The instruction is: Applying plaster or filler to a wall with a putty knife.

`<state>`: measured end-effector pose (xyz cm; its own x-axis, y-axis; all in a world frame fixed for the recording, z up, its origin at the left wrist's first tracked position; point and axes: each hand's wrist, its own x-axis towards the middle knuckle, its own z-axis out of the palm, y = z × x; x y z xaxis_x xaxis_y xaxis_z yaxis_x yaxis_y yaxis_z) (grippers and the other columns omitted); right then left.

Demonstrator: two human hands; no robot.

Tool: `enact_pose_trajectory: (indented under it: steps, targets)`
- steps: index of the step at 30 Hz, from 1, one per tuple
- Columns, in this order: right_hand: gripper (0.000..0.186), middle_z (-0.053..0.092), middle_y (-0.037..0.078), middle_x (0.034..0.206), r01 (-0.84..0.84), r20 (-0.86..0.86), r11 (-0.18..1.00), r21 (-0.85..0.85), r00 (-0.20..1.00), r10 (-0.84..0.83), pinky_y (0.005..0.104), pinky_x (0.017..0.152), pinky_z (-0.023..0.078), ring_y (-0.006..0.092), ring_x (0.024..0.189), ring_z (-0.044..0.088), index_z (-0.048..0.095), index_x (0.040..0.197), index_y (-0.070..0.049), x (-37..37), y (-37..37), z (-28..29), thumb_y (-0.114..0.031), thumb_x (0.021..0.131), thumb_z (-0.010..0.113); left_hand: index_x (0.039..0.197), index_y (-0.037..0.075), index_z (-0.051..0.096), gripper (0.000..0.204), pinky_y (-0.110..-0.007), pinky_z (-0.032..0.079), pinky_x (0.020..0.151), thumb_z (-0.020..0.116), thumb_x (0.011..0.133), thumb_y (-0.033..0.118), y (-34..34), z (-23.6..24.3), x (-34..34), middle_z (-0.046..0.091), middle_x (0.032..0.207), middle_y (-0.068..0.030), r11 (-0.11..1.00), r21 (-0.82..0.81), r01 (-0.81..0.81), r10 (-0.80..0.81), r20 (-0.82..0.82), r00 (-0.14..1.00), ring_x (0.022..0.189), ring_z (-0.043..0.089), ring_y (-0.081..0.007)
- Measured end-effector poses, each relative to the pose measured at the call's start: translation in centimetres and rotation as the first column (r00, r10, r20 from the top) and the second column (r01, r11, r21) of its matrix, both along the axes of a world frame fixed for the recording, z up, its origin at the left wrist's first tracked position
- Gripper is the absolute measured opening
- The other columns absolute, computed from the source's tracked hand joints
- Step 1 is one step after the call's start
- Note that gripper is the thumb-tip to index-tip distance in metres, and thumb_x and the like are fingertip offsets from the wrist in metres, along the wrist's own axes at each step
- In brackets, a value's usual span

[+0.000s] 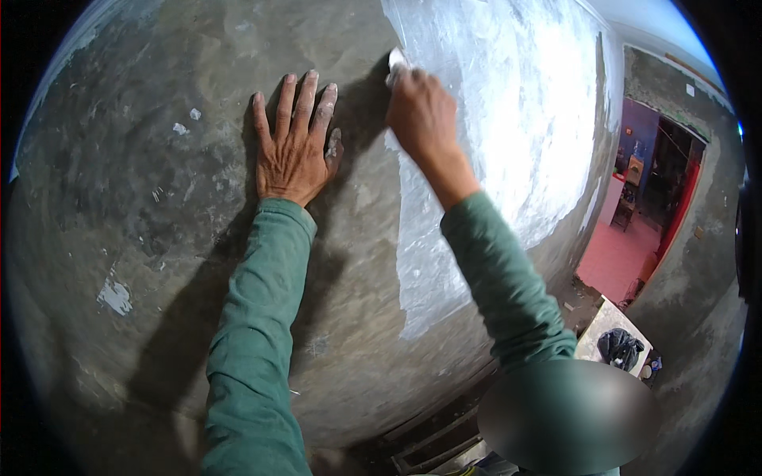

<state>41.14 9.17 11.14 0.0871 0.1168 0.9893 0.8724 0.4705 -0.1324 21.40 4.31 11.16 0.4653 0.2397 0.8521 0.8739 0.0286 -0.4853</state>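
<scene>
**At upper centre, a pale-tipped hand tool (397, 59) against a grey-and-white wall (182, 47)**

The right hand (426, 115) grips the tool in a fist that hides most of it; just a small whitish end shows. Beside it, right of upper centre, a white coat (524, 103) looks bright, streaky and ragged-edged over mottled grey. Left of upper centre, the left hand (294, 163) lies flat, its dusty fingers spread.
</scene>
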Motion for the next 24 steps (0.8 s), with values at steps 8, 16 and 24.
enact_pose_trajectory:
  steps: [8,16,24]
  targets:
    - [0.025,0.066,0.014,0.108,-0.288,0.184,0.949,-0.131,0.933,0.309,0.0426,0.077,0.055,0.0331,0.095,0.065,0.067,0.113,-0.005,-0.6,-4.2,-12.5,-0.012,0.090,0.062,0.157,0.028,0.039,0.065,-0.064,0.012,0.126,0.056,0.095,0.039,0.6,0.0,-0.6,0.027,0.168,-0.0005,0.996,0.009,-0.083,0.083,-0.011,0.996,0.157,0.021,-0.0264]
    - [0.029,0.074,0.011,0.091,-0.005,0.093,0.990,0.142,0.996,-0.009,0.0451,0.073,0.057,0.0335,0.082,0.071,0.079,0.107,-0.018,7.1,0.3,4.4,-0.009,0.085,0.063,0.161,0.029,0.032,0.068,-0.059,0.009,0.128,0.054,0.099,0.042,0.1,-0.1,0.5,0.021,0.171,0.0000,0.990,-0.034,-0.137,0.137,0.001,0.991,0.159,0.016,-0.0241]
    - [0.034,0.075,0.017,0.102,-0.144,0.103,0.987,-0.070,0.983,0.151,0.0457,0.087,0.058,0.0384,0.094,0.071,0.076,0.110,-0.012,4.8,-0.5,0.3,-0.005,0.079,0.064,0.161,0.029,0.033,0.066,-0.060,0.010,0.127,0.053,0.099,0.041,0.0,-0.2,-0.7,0.023,0.170,-0.0002,0.985,0.001,-0.173,0.173,-0.017,0.985,0.158,0.018,-0.0249]
